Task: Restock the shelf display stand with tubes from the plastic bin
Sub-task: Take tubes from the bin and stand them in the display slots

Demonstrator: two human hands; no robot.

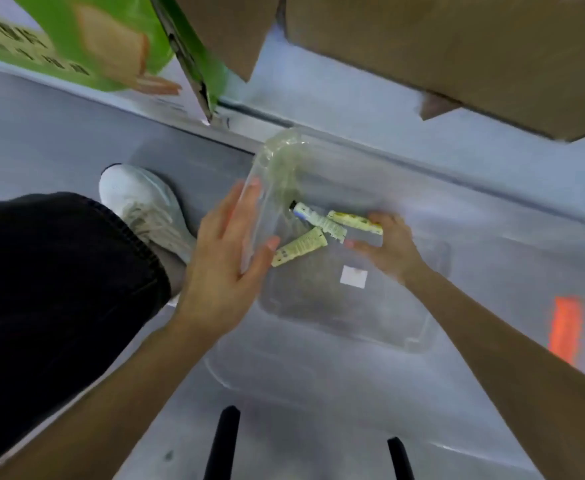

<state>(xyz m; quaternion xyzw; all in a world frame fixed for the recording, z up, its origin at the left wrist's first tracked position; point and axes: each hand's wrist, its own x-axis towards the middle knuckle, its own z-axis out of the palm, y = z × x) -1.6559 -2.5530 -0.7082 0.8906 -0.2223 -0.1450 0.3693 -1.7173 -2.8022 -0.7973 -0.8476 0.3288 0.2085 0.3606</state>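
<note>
two black bars (pixel 227 441) stand up from the bottom edge, nearest of all, and both bare forearms reach past them over a grey floor (pixel 42 133). on that floor ahead sits the clear bin (pixel 339 310), blurred, with a white sticker (pixel 353 276) on it. the left hand (pixel 228 251) lies flat against the bin's left wall, fingers straight and spread, thumb over the rim, gripping nothing. the right hand (pixel 384 247) is down inside the bin, its fingers curled over the end of a yellow tube (pixel 353 221) and its thumb below, so it seems to hold that tube, though blur hides the exact grip. just left of it lies a capped tube (pixel 315 220), white and blue with a black cap, touching or overlapping the yellow one. a pale tube (pixel 299 251) lies near the left thumb, slanted. all three are in the bin's far left part. beside the left hand, outside the bin, are a white shoe (pixel 138 202) and a black trouser leg (pixel 59 271). a green pack (pixel 76 39) and cardboard boxes (pixel 457 57) fill the top. an orange mark (pixel 564 327) shows on the floor at right.
</note>
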